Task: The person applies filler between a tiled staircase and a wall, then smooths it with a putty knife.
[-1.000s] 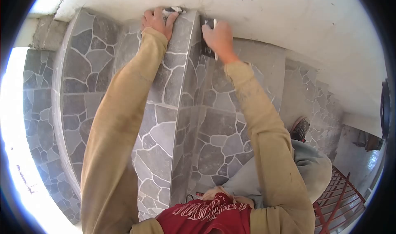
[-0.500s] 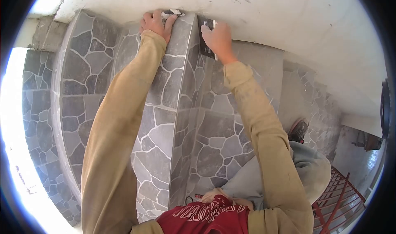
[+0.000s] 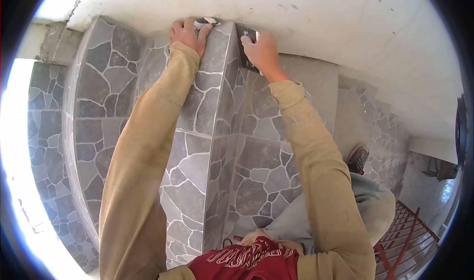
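Note:
My left hand (image 3: pixel 188 36) rests at the wall end of a step's tread, its fingers curled round a small dark thing with white paste (image 3: pixel 210 20) on it. The thing lies between thumb and fingers; its kind is partly hidden. My right hand (image 3: pixel 261 50) is closed on a flat black trowel (image 3: pixel 245 60). The trowel's blade stands against the stone-patterned riser (image 3: pixel 231 77), close to the wall. The tread (image 3: pixel 190 176) is grey tile in a stone pattern with pale joints, and a light edge strip runs along its front.
A pale, marked wall (image 3: pixel 316 23) runs along the far side. More tiled steps lie left (image 3: pixel 101 90) and right (image 3: pixel 266 174). My shoe (image 3: pixel 359 157) is on a lower step. A red metal railing (image 3: pixel 405 233) stands lower right. Bright light comes in at the left edge.
The view has shifted slightly, so the hands and steps sit a little lower in it. Both hands keep their holds, and the trowel stays at the riser.

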`<state>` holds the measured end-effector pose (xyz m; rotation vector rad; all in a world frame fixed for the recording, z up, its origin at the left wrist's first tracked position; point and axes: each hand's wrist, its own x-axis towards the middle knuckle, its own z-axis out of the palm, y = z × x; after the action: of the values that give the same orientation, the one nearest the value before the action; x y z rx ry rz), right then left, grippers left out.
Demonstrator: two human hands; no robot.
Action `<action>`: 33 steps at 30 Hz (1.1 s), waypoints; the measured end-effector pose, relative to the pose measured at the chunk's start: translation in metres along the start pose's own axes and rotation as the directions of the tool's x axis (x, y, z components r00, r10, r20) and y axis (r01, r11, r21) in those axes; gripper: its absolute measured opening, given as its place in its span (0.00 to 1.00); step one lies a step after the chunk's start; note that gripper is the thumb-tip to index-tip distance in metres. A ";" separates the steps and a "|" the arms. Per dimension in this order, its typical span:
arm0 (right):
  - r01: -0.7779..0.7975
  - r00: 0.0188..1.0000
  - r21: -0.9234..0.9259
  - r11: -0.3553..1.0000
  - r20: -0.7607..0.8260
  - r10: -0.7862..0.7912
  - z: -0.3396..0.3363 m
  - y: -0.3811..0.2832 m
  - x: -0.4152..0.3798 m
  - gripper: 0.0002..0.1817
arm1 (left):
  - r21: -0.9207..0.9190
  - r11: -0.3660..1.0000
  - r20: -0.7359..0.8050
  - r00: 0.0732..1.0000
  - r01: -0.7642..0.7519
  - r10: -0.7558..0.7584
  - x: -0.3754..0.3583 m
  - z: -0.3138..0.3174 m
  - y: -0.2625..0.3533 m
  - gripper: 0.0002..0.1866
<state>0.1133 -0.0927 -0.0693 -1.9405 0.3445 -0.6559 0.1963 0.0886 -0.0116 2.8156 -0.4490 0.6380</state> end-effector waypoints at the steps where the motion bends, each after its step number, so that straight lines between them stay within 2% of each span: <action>1: -0.030 0.995 0.071 0.997 0.096 0.023 -0.007 0.003 0.002 0.17 | 0.014 1.000 -0.015 1.000 0.009 -0.009 -0.002 0.002 0.002 0.30; 2: -0.076 0.982 0.027 0.997 0.175 0.070 -0.009 0.002 0.002 0.16 | 0.010 1.000 -0.020 1.000 0.008 -0.008 -0.004 0.001 0.003 0.30; 3: -0.062 0.985 0.026 0.998 0.164 0.057 -0.008 -0.001 0.003 0.16 | 0.017 1.000 -0.022 1.000 0.002 -0.002 -0.003 0.000 0.004 0.31; 5: 0.037 0.997 0.193 0.980 0.053 -0.048 -0.007 -0.012 -0.012 0.15 | 0.028 1.000 -0.027 1.000 0.003 -0.002 -0.006 -0.002 0.004 0.31; 6: 0.082 0.996 0.120 0.989 0.036 -0.087 -0.012 -0.016 -0.021 0.15 | 0.045 0.999 -0.010 1.000 0.010 -0.010 -0.006 -0.002 0.004 0.31; 7: 0.093 0.995 0.126 0.988 0.034 -0.098 -0.006 -0.013 -0.015 0.15 | 0.063 0.998 0.001 1.000 0.019 -0.019 -0.003 -0.003 0.005 0.31; 9: 0.003 0.996 0.033 0.999 0.092 -0.006 0.006 -0.002 -0.016 0.15 | 0.029 0.999 0.013 1.000 0.026 -0.026 0.002 -0.003 0.004 0.30; 10: -0.041 0.996 -0.081 0.996 0.081 0.047 0.005 -0.003 -0.005 0.14 | -0.011 1.000 0.030 0.999 0.028 -0.027 -0.003 -0.001 0.001 0.29; 11: -0.042 0.996 -0.081 0.996 0.081 0.048 0.002 -0.005 -0.008 0.14 | -0.011 1.000 0.031 0.999 0.028 -0.027 -0.005 0.000 0.000 0.29; 13: 0.063 0.992 0.112 0.992 0.106 -0.075 -0.008 -0.010 -0.016 0.13 | 0.001 1.000 0.026 0.999 0.021 -0.021 -0.002 0.001 0.001 0.29; 14: 0.156 0.988 0.131 0.979 -0.001 -0.157 -0.005 -0.012 -0.024 0.14 | -0.002 1.000 0.014 1.000 0.020 -0.020 0.002 0.001 0.001 0.29; 15: 0.165 0.986 0.132 0.977 -0.002 -0.166 -0.003 -0.013 -0.015 0.14 | 0.002 1.000 0.019 0.999 0.029 -0.029 0.002 0.002 0.001 0.30; 18: 0.061 0.998 0.039 0.997 -0.008 -0.060 0.002 -0.009 -0.016 0.14 | 0.000 0.999 0.047 0.998 0.039 -0.039 -0.007 0.000 -0.001 0.30; 22: 0.147 0.989 0.126 0.981 -0.019 -0.146 -0.005 -0.022 -0.019 0.12 | -0.015 0.999 0.047 0.998 0.030 -0.030 -0.001 -0.001 0.001 0.29; 24: 0.015 1.000 -0.014 1.000 -0.008 -0.015 0.001 -0.020 -0.015 0.14 | -0.018 0.999 0.050 0.998 0.033 -0.032 -0.001 -0.002 0.002 0.29; 25: 0.007 1.000 -0.012 1.000 -0.006 -0.007 0.000 -0.022 -0.020 0.14 | -0.023 0.999 0.052 0.998 0.034 -0.033 -0.003 -0.001 0.002 0.29; 27: 0.008 0.998 0.103 0.995 0.064 -0.015 -0.007 -0.027 -0.021 0.15 | -0.036 0.999 0.031 0.999 0.016 -0.015 -0.003 0.003 -0.002 0.29; 28: 0.031 0.993 0.086 0.996 0.111 -0.040 -0.012 -0.031 -0.027 0.15 | -0.049 0.999 0.011 1.000 0.003 -0.002 -0.001 0.002 -0.001 0.29; 29: 0.038 0.993 0.085 0.996 0.107 -0.047 -0.007 -0.028 -0.020 0.15 | -0.053 0.999 0.003 1.000 0.002 -0.001 0.003 0.002 0.001 0.29; 31: 0.092 0.990 -0.002 0.996 -0.105 -0.092 0.004 -0.024 -0.019 0.15 | -0.039 0.999 0.039 0.999 0.005 -0.004 -0.003 0.001 -0.002 0.29; 32: 0.086 0.991 0.001 0.996 -0.101 -0.085 0.003 -0.024 -0.022 0.15 | -0.035 0.999 0.045 0.999 0.007 -0.005 -0.008 0.000 -0.004 0.29; 33: 0.063 0.998 0.048 0.997 -0.015 -0.062 0.001 -0.025 -0.019 0.15 | -0.012 1.000 0.047 0.999 0.013 -0.013 -0.006 0.000 -0.003 0.29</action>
<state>0.0972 -0.0715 -0.0532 -1.9075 0.2747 -0.7116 0.1924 0.0927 -0.0146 2.8249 -0.4410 0.5662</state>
